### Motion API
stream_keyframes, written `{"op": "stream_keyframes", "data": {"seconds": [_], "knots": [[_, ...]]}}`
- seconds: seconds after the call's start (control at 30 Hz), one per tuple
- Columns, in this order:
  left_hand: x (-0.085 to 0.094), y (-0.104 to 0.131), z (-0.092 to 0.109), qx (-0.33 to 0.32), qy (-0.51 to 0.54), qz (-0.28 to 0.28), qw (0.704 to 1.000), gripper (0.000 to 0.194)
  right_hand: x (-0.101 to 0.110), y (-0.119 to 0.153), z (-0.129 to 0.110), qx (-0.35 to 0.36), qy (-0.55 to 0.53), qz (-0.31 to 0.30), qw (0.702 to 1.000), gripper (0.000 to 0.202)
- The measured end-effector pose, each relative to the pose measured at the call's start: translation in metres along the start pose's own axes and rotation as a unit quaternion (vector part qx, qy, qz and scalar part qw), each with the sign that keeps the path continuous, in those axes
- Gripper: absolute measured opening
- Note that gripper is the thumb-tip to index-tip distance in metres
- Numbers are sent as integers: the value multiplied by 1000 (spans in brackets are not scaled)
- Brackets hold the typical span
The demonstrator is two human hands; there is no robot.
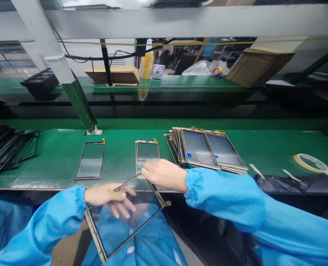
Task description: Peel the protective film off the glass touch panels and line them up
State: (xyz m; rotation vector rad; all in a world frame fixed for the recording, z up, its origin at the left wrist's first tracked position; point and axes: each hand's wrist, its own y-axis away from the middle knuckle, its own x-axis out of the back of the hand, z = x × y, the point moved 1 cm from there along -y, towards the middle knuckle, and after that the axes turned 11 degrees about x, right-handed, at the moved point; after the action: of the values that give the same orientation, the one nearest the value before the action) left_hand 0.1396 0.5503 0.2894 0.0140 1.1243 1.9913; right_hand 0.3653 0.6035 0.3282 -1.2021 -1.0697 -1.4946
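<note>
In the head view, a clear touch screen panel (142, 208) with a thin dark border is tilted over the bench's front edge. My left hand (111, 197) grips its left side, thumb on the near face and fingers behind, visible through the glass. My right hand (162, 173) is closed at the panel's upper corner, fingertips pinched on the border. Whether they also hold a thin strip cannot be made out. A small gold flex tab (167, 203) sticks out on the right. Just beyond my right hand lies another panel (147, 149), partly covered by it.
One panel (90, 161) lies flat at left on the green bench (119, 162). Black frames (9, 149) are heaped far left. Stacked panels (202, 147) fan out right of centre. A tape roll (311, 163) and pale strips lie at right. A slanted post (78, 99) rises behind.
</note>
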Motion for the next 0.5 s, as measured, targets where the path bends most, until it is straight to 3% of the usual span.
{"op": "stream_keyframes", "data": {"seconds": [0.1, 0.23, 0.3, 0.37, 0.4, 0.43, 0.5], "knots": [[4, -4, 7, 4, 40, -13, 999, 39, -13, 10, -1, 0, 56, 78, 995, 25], [13, -11, 14, -27, 103, 79, 991, 44, -18, 44, -13, -45, 36, 229, 972, 32], [19, -16, 17, -48, 137, 135, 980, 43, -15, 71, -28, -97, -19, 283, 954, 28], [25, -22, 19, -66, 186, 155, 968, 42, -13, 108, -45, -199, -80, 324, 921, 22], [27, -25, 21, -73, 209, 151, 963, 43, -15, 130, -53, -280, -99, 350, 888, 18], [28, -28, 23, -76, 225, 144, 961, 45, -19, 155, -62, -381, -102, 384, 835, 15], [31, -33, 27, -83, 221, 137, 962, 48, -38, 211, -80, -594, -59, 438, 672, 17]]}}
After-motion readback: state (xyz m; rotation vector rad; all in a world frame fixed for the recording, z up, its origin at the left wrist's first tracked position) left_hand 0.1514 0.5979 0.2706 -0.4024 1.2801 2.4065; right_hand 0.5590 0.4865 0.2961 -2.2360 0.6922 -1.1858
